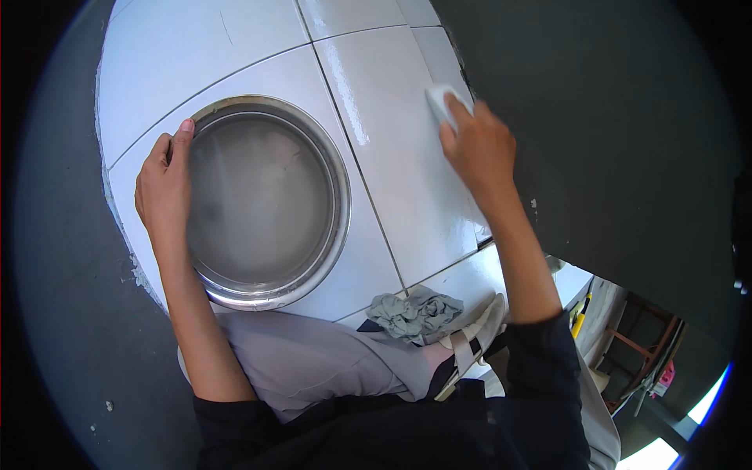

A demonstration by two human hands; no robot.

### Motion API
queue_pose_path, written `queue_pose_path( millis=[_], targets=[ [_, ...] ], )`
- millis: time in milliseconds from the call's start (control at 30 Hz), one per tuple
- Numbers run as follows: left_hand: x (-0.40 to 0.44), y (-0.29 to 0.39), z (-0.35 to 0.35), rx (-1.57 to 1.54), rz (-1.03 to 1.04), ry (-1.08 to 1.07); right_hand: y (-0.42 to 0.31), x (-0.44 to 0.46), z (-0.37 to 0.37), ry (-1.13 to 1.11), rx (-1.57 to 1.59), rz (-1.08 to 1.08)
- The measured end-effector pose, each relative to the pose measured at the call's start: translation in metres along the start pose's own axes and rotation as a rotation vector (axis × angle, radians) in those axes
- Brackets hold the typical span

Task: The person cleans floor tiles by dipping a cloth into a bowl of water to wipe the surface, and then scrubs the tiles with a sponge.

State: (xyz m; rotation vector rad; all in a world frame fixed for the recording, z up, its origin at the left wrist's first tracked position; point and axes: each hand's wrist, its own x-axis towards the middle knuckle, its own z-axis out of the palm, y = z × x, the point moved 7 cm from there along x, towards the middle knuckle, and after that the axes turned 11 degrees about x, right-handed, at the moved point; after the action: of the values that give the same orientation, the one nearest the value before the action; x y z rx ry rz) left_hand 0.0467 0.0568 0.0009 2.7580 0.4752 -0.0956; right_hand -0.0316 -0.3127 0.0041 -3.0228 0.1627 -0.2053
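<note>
The right hand (480,149) pinches a blurred white block (440,98) in the upper right, jutting up-left from the grip, its long axis unclear. The left hand (166,176), well apart, clasps the rim of the basin (342,188), left of centre. A cloth (415,315) lies lower centre.

Under your left hand (163,184) and right hand (483,149) you have a floor (399,184) of large, glossy white tiles with thin dark joints. Between your hands, a bright glare (345,94) streaks it. Just outward of your right hand you have a dark grey wall (611,125); outward of your left, a similar dark surface (59,211) meets the tiles along a ragged edge. Nearer you, rightward of your right hand, you see brown wooden furniture (633,343) and white light (711,395).
</note>
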Motion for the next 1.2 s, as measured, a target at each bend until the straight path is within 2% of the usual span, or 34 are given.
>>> queue_pose_path(
  millis=[133, 333, 433, 533, 633, 733, 833, 900, 1000, 1200],
  targets=[
    [0.001, 0.000, 0.001, -0.008, 0.005, -0.016, 0.008, 0.051, 0.011, -0.014, 0.016, 0.007],
    [-0.002, 0.000, -0.003, -0.012, -0.011, -0.013, 0.001, -0.023, -0.010, -0.113, 0.044, 0.003],
    [-0.002, 0.001, -0.001, 0.001, -0.010, -0.012, -0.001, 0.021, -0.002, -0.040, 0.002, -0.042],
    [0.001, 0.002, -0.002, 0.002, -0.006, -0.015, -0.001, 0.068, 0.013, -0.070, -0.003, 0.027],
    [0.000, 0.001, -0.001, -0.009, -0.007, -0.042, -0.010, 0.029, 0.000, -0.051, -0.020, -0.069],
    [-0.001, -0.001, -0.001, -0.026, -0.002, -0.032, -0.010, -0.022, -0.004, -0.139, -0.016, -0.019],
    [-0.002, 0.001, -0.002, -0.010, -0.011, -0.031, -0.008, 0.006, -0.005, -0.063, -0.008, -0.054],
    [-0.002, 0.002, -0.003, -0.002, -0.018, -0.029, -0.002, 0.050, 0.006, -0.084, -0.028, 0.033],
    [-0.001, 0.001, -0.002, -0.002, -0.021, -0.025, -0.003, 0.104, 0.020, -0.085, -0.075, 0.038],
    [-0.002, 0.001, -0.004, 0.001, -0.032, -0.051, -0.011, 0.017, 0.000, -0.106, -0.024, -0.032]
  ],
)
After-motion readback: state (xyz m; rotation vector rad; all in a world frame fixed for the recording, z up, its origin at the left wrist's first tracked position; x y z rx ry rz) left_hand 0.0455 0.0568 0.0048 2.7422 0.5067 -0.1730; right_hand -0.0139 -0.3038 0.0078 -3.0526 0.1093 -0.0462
